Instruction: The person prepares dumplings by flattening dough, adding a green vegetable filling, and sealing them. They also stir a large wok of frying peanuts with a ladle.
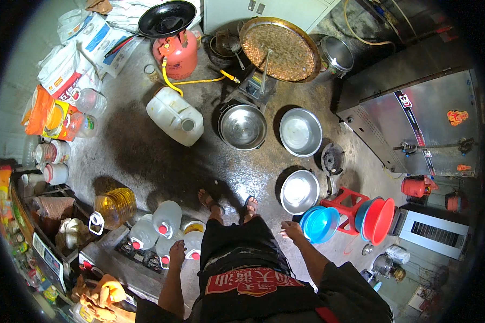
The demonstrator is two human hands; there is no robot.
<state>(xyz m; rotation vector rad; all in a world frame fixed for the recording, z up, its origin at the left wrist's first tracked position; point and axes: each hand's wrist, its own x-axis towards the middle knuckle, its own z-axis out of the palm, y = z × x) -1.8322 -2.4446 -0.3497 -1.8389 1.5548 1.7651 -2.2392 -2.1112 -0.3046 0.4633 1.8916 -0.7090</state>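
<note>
My left hand [178, 251] hangs at my side, fingers loosely curled. It appears over a group of clear plastic jugs [167, 216] with red caps; contact with them cannot be made out. On the other side my right hand [292, 231] hangs with its fingers somewhat apart and nothing in them. Nearest to it is a light-blue plastic basin [320, 224]. Before my feet stand a round metal pot [242, 126] and two metal basins, one farther [300, 132] and one nearer [300, 191]. A white plastic jerrycan [173, 115] lies left of the pot.
A large wok [283, 50] of bubbling brown food stands ahead on a burner stand [252, 85]. The yellow hose [200, 81] runs from a red gas cylinder [178, 56]. A red stool [347, 208], steel cabinet [436, 125] and burner ring [332, 159] are right; an oil jug [115, 206] is left.
</note>
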